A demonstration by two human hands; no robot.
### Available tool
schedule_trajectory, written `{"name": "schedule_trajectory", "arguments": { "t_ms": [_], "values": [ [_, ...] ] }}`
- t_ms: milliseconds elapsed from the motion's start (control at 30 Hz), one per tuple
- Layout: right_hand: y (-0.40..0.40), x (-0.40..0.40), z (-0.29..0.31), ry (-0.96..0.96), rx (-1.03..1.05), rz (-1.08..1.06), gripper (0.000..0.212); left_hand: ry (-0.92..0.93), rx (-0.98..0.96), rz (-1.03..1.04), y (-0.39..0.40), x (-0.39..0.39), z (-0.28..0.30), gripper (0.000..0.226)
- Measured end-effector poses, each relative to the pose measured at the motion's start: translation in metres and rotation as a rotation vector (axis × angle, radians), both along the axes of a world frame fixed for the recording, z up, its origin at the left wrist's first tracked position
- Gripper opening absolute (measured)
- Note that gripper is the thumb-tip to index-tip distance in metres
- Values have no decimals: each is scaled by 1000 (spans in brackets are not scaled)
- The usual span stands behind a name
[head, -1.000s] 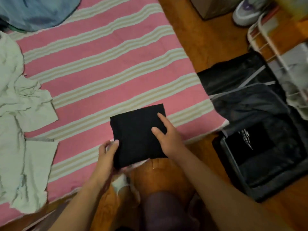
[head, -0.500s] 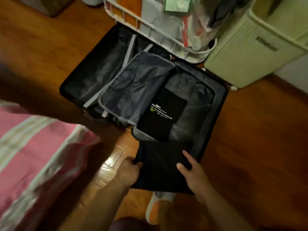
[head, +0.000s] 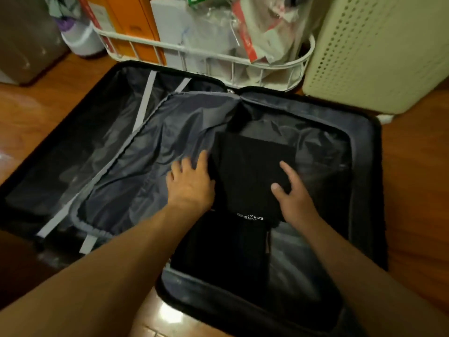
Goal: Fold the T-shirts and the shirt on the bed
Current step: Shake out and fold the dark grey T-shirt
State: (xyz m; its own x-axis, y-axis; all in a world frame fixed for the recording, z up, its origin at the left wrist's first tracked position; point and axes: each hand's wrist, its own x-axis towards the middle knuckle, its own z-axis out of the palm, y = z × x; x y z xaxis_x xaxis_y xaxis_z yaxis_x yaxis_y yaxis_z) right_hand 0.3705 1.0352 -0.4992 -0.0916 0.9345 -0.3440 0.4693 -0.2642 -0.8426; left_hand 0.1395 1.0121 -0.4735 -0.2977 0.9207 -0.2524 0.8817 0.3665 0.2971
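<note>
A folded black T-shirt (head: pixel 252 166) lies in the right half of an open black suitcase (head: pixel 373 190) on the floor. It rests on another folded black garment with white print (head: pixel 230 242). My left hand (head: pixel 192 181) lies with spread fingers at the shirt's left edge, partly on the grey liner flap (head: pixel 150 152). My right hand (head: pixel 291 193) holds the shirt's right edge, thumb and forefinger on top; its other fingers are hidden. The bed is out of view.
A white wire basket (head: pixel 206 53) stuffed with boxes and bags stands behind the suitcase. A cream perforated bin (head: pixel 376 57) is at the back right. Wooden floor (head: pixel 415 190) surrounds the suitcase, whose left half (head: pixel 80 147) holds only grey straps.
Both hands carried the folded black T-shirt off the striped bed, over the floor, and set it down in the suitcase. The view swung right from the bed to the suitcase.
</note>
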Motion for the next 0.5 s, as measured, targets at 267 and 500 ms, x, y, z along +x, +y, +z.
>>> {"name": "schedule_trajectory", "arguments": {
  "t_ms": [267, 500],
  "values": [
    [-2, -16, -70, -226, -117, -49, 69, 194, -35, -468, -8, 34, -75, 68],
    [19, -20, -71, -445, -171, -29, 74, 28, -268, -258, 56, 57, -98, 66]
  ]
}}
